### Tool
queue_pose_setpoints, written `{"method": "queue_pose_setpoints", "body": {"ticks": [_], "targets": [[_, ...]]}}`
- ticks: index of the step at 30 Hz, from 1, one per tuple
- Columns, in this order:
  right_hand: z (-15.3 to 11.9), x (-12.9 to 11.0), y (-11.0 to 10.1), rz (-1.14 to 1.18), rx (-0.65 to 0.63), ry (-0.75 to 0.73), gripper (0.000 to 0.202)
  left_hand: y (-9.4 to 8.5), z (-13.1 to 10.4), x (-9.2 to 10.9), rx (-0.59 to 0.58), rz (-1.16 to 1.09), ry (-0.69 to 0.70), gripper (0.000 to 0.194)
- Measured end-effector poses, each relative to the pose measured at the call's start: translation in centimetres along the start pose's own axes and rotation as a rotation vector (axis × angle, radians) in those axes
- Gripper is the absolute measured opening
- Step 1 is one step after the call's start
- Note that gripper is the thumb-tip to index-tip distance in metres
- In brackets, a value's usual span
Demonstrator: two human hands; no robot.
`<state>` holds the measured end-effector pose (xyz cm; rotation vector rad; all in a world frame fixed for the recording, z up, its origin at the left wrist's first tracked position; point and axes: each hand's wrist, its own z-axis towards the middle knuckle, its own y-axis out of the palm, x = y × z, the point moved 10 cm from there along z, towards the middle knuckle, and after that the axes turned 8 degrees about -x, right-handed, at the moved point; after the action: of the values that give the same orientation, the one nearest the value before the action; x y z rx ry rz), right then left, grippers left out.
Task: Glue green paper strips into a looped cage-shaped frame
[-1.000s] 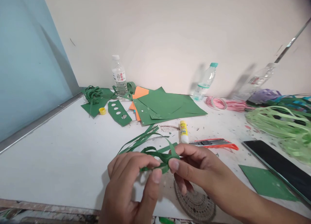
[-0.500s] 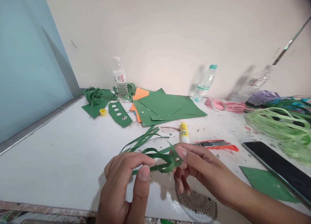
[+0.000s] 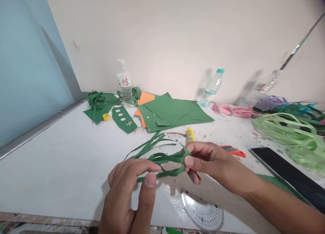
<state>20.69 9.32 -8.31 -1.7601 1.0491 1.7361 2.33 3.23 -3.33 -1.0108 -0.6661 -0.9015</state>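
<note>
Several looped green paper strips (image 3: 166, 156) span the gap between my hands above the white table. My right hand (image 3: 210, 161) pinches their right end between thumb and fingers. At their left end, my left hand (image 3: 132, 190) has its forefinger touching the strips, with thumb and forefinger apart; its other fingers are mostly hidden. More loose green strips (image 3: 144, 147) trail on the table just behind. A yellow glue stick (image 3: 190, 134) stands behind my right hand, and a clear protractor (image 3: 203, 210) lies below it.
Green sheets (image 3: 175, 112) lie at the back beside a water bottle (image 3: 125, 83). A teal-capped bottle (image 3: 212, 88) leans against the wall. At the right are a red cutter (image 3: 237, 152), a black phone (image 3: 289, 176) and light green strips (image 3: 284, 129). A yellow cap (image 3: 106, 117) sits left.
My right hand has shifted its grip on the strip loops, its lower fingers drawing in and uncovering the protractor. It now covers more of the cutter. My left hand has barely moved.
</note>
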Motion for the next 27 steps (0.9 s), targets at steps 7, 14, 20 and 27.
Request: {"method": "queue_pose_setpoints", "body": {"ticks": [7, 14, 20, 27], "targets": [[0.4, -0.6, 0.1, 0.003, -0.052, 0.0, 0.031, 0.2, 0.0, 0.1, -0.029, -0.017, 0.022, 0.023], [-0.2, -1.2, 1.6, 0.085, -0.113, -0.035, 0.046, 0.8, -0.1, 1.0, -0.055, 0.053, 0.19, 0.017], [-0.6, -0.5, 1.9, 0.084, -0.122, 0.012, 0.028, 1.6, -0.2, 1.7, -0.128, 0.123, 0.292, 0.023], [-0.4, -0.1, 2.2, 0.059, -0.15, 0.041, 0.032, 1.9, -0.5, 2.1, -0.139, 0.136, 0.333, 0.022]]}}
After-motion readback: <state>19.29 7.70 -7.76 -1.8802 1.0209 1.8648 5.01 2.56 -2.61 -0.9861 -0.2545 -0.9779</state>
